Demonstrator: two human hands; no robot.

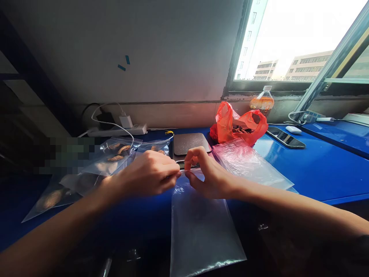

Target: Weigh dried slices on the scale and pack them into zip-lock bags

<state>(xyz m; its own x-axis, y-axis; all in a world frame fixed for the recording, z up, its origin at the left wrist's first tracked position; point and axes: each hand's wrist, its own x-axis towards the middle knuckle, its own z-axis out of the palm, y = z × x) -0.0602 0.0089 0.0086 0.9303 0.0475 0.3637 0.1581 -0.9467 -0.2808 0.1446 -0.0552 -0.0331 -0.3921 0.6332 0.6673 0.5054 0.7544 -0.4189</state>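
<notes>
A clear plastic bag (204, 227) hangs from my two hands, its top edge pinched between fingers and thumbs and its lower end dropping over the table's front edge. My left hand (152, 173) is closed on the bag's upper left corner. With thumb and forefinger, my right hand (206, 173) grips the same edge a little further right. Just behind the hands lies a flat digital scale (191, 144), its display partly hidden by my fingers. The bag looks flat, with nothing visible inside.
Left are clear bags (115, 157) holding brown pieces. Right are a red plastic bag (223, 125) with dark contents, a stack of clear bags (253, 163), a phone (286, 137), a white earbud case (293, 130) and a bottle (262, 102). A power strip (118, 130) stands by the wall.
</notes>
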